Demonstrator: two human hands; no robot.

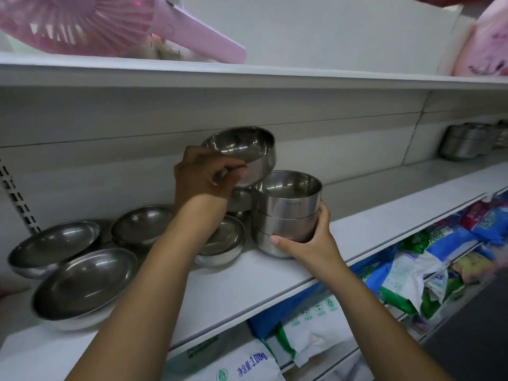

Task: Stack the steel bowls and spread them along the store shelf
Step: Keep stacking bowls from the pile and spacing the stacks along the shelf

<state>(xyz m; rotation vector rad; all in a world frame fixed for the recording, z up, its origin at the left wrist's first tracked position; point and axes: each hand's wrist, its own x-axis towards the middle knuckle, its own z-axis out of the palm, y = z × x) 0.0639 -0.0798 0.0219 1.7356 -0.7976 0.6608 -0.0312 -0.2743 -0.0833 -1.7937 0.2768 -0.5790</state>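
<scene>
A steel bowl (242, 149) is pinched by its near rim in the left hand (206, 177), lifted just above and left of a stack (286, 213) of three bowls. The stack stands on the shelf (247, 281), cupped low by the right hand (308, 243). The raised bowl is tilted, mouth facing the viewer. It should be levelled, centred over the stack, then lowered gently while the stack is steadied.

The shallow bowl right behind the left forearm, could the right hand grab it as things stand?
Probably not yet. The right hand is wrapped around the stack of bowls, and the left forearm crosses in front of the shallow bowl.
</scene>
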